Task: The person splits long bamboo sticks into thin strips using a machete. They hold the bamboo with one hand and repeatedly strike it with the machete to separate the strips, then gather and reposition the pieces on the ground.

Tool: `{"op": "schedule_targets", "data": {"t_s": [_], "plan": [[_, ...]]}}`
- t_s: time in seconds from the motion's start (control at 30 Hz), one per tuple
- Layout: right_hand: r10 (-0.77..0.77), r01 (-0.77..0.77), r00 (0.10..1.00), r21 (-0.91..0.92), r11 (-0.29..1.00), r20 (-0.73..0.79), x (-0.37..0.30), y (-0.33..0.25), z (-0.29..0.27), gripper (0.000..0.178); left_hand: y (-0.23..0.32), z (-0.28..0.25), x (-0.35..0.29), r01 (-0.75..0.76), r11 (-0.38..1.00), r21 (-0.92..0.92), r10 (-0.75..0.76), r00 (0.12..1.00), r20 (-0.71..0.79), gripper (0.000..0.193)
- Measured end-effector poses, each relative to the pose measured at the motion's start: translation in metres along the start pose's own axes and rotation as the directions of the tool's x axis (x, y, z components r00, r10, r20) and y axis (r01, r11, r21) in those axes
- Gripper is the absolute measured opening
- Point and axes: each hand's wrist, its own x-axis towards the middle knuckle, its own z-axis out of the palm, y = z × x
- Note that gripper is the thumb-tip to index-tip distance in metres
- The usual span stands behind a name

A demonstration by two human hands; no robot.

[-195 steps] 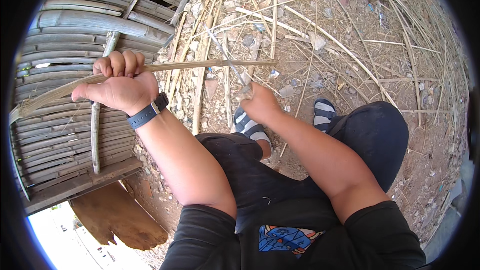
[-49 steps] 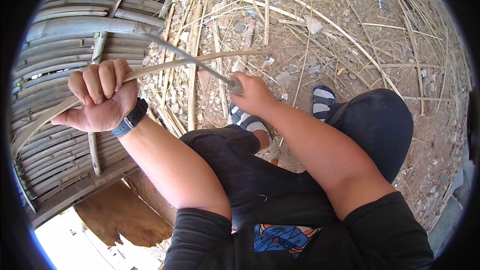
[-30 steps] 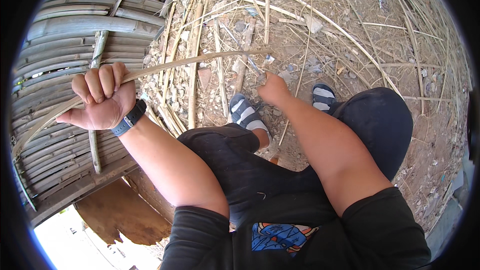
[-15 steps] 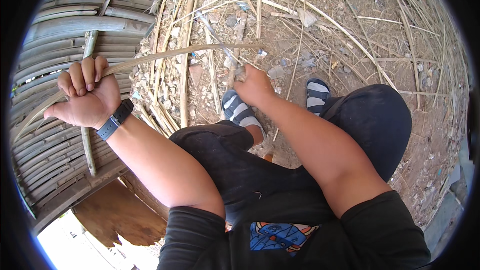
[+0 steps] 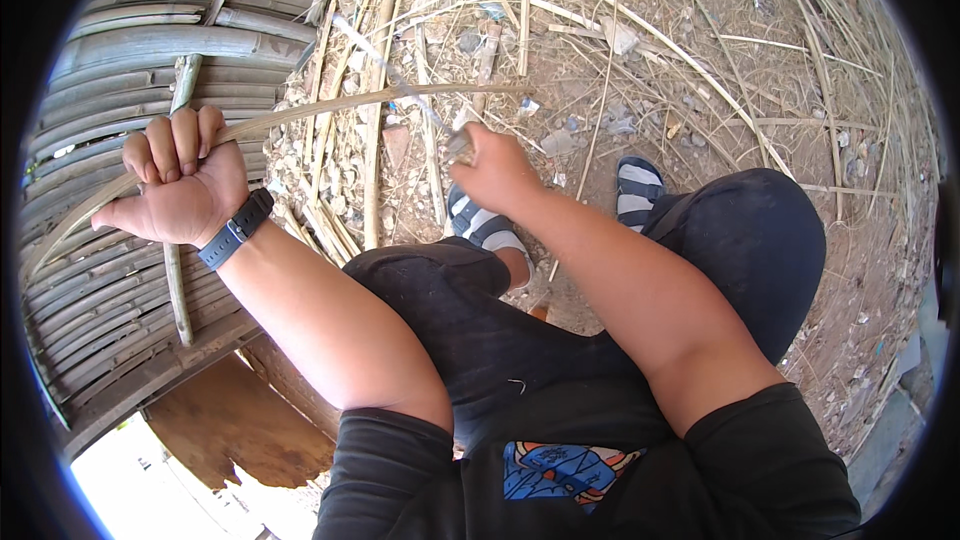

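Note:
A long, thin bamboo strip [image 5: 330, 108] runs from the left edge to just beyond my right hand, over the littered ground. My left hand [image 5: 185, 185], palm up with a dark watch on its wrist, is closed with its fingers curled over the strip. In my closed right hand [image 5: 500, 172] is a knife [image 5: 402, 82] with a narrow, shiny blade. That blade slants up and left across the strip; whether its edge touches the bamboo I cannot tell. Most of the handle is hidden by my fingers.
A bamboo slat wall [image 5: 110, 70] rises on the left, close to my left hand. Split bamboo pieces [image 5: 374, 130], straw and rubble cover the ground ahead. My sandalled feet [image 5: 480, 220] and bent knees [image 5: 750, 250] are below and right of the knife.
My right hand has shifted slightly left with the knife, so the blade crosses the strip farther left. My left hand stays nearly in place on the strip.

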Motion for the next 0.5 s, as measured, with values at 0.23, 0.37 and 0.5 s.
{"op": "schedule_targets", "data": {"t_s": [0.23, 0.37, 0.5], "plan": [[-0.079, 0.062, 0.985, -0.116, 0.991, -0.152, -0.015, 0.073, 0.025, 0.040, -0.004, 0.014, -0.004, -0.067, 0.995, 0.067, 0.078, 0.982, -0.173, 0.086], [0.224, -0.240, 0.955, -0.062, 0.969, -0.193, 0.002, 0.088, 0.026, 0.033, -0.005, 0.012, 0.000, -0.084, 0.992, 0.091, 0.103, 0.968, -0.228, 0.086], [-0.027, 0.030, 0.999, 0.071, 0.997, -0.044, -0.006, 0.006, 0.020, 0.031, -0.009, 0.018, 0.001, -0.101, 0.987, 0.124, 0.132, 0.954, -0.269, 0.086]]}}
